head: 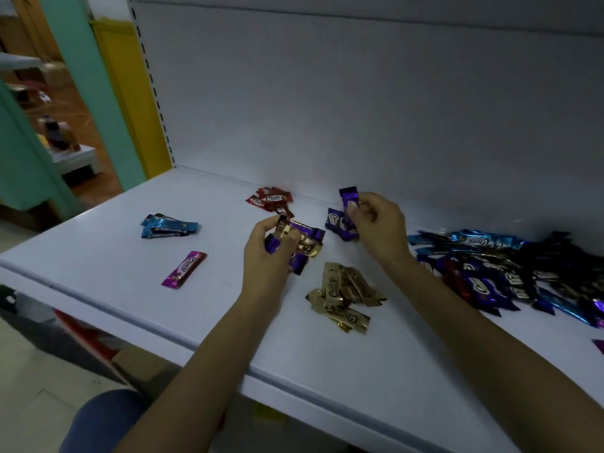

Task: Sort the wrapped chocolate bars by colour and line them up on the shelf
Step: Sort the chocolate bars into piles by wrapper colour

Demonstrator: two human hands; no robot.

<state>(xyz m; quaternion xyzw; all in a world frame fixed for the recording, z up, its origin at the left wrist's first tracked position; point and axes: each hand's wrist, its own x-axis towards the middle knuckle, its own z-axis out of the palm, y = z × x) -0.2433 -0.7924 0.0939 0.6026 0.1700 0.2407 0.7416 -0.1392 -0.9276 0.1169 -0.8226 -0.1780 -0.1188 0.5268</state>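
white shelf: your left hand curls fingers round a mixed gold-and-purple bunch, right hand pinches a purple bar, so one may drop onto the gold pile.

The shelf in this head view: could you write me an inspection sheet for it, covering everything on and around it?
Surface: white shelf, flat, dimly lit.
Job's things: sorted small piles of blue bars, red bars, purple bars and gold bars; one pink bar lies alone; unsorted heap at the right.
Clutter: nothing seen.
Grippers: left hand grips a mixed bunch of gold and purple bars; right hand pinches a single purple bar near the purple pile.
Cables: nothing seen.
Surroundings: white back panel, yellow upright, green wall; blurred bottle beyond.
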